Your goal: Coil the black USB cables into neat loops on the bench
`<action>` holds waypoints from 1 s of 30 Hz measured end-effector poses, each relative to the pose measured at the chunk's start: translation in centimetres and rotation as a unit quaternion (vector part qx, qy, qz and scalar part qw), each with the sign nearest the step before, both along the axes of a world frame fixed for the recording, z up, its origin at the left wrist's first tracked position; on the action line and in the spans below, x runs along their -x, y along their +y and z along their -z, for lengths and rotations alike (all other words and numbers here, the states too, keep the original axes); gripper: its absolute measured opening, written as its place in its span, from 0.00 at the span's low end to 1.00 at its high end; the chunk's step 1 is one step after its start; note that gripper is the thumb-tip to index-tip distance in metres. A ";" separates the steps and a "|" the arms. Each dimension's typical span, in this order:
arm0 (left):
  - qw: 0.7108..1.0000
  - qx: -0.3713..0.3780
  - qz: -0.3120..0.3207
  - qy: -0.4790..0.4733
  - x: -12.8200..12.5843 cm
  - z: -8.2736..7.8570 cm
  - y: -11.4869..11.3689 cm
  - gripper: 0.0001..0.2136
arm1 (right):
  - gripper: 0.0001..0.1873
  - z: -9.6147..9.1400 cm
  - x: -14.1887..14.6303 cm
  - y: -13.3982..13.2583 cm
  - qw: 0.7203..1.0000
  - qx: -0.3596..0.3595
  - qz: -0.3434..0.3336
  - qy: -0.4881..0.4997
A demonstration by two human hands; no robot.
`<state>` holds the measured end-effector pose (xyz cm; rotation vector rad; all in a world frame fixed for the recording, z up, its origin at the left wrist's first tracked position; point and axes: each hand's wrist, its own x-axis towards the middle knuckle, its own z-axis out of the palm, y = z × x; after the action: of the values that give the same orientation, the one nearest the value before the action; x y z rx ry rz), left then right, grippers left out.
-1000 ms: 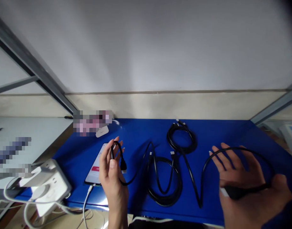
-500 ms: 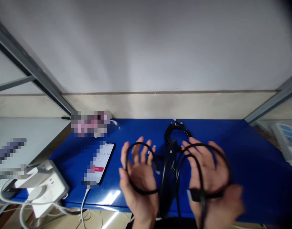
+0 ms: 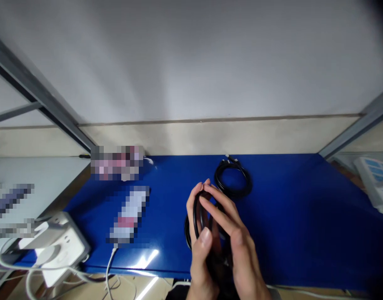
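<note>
Near the front middle of the blue table [image 3: 288,200], my two hands are brought together around a looped black cable [image 3: 196,218]. My left hand [image 3: 200,258] is curled on the loop's left side, its thumb pointing up. From the right, my right hand [image 3: 238,241] closes over the coil, with fingertips meeting the left ones at the top. The lower part of the coil is dark and mostly hidden between the palms. More black cable [image 3: 187,233] shows just left of my left hand; I cannot tell whether it belongs to the same coil. Beyond the hands lies another coiled black cable [image 3: 248,185].
A phone [image 3: 130,214], blurred out, lies to the left with a white charging lead [image 3: 110,262]. A white power strip [image 3: 66,241] with plugs sits at the left front corner. A pixelated pinkish object [image 3: 116,164] stands at the back left. Grey metal posts [image 3: 341,135] flank the table.
My hands were apart, palms up and fingers spread, with loose cable loops across them. They have come together, and the loops are gathered between them.
</note>
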<state>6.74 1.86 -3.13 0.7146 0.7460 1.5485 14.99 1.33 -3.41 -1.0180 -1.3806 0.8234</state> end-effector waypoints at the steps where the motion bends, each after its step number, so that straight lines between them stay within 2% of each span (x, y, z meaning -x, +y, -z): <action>1: 1.000 0.003 0.004 -0.023 0.2 -0.1 0.4 0.29 | 0.30 0.1 -0.3 0.1 1.000 0.006 -0.018 0.023; 3: 0.997 0.020 0.015 -0.073 1.0 0.0 1.5 0.27 | 0.29 0.4 -1.0 0.4 0.997 0.023 -0.046 0.053; 5: 0.993 0.038 0.019 -0.109 2.0 0.4 2.7 0.26 | 0.23 0.8 -1.6 0.6 0.997 0.042 -0.026 0.062; 7: 0.989 0.036 0.017 -0.139 3.0 1.0 3.6 0.25 | 0.20 1.1 -1.9 0.8 0.997 0.035 0.056 0.045; 9: 0.987 0.016 -0.004 -0.158 3.8 1.6 4.0 0.24 | 0.25 1.3 -1.8 0.9 0.990 0.015 0.138 0.004; 10: 0.986 0.004 -0.023 -0.162 4.1 1.7 4.0 0.24 | 0.29 1.5 -1.6 0.9 0.989 0.017 0.145 -0.008; 12: 0.984 -0.014 -0.071 -0.163 4.2 1.7 3.7 0.23 | 0.33 1.6 -1.0 0.7 0.994 0.067 0.086 0.010; 14: 0.982 -0.018 -0.109 -0.152 4.1 1.4 3.3 0.23 | 0.33 1.7 -0.2 0.5 0.990 0.127 0.013 0.052; 16: 0.984 -0.011 -0.114 -0.138 3.9 1.0 3.0 0.22 | 0.31 1.8 0.5 0.3 0.985 0.155 0.015 0.074; 20: 0.993 0.001 -0.067 -0.097 4.0 1.1 3.1 0.21 | 0.29 1.8 0.8 0.6 0.978 0.156 0.092 0.106; 25: 0.999 0.038 0.016 0.022 4.2 1.7 3.6 0.22 | 0.33 2.7 -1.1 1.3 0.953 0.196 0.164 0.161; 27: 0.995 0.066 0.057 0.048 4.0 1.5 3.6 0.24 | 0.31 3.0 -2.2 1.5 0.951 0.204 0.172 0.156; 30: 0.989 0.115 0.097 0.009 4.0 0.6 3.4 0.26 | 0.28 2.8 -3.7 1.5 0.962 0.196 0.125 0.140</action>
<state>2.75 5.27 -3.76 0.6113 0.8270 1.2576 18.74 2.84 -6.18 -1.2919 -0.8429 1.0268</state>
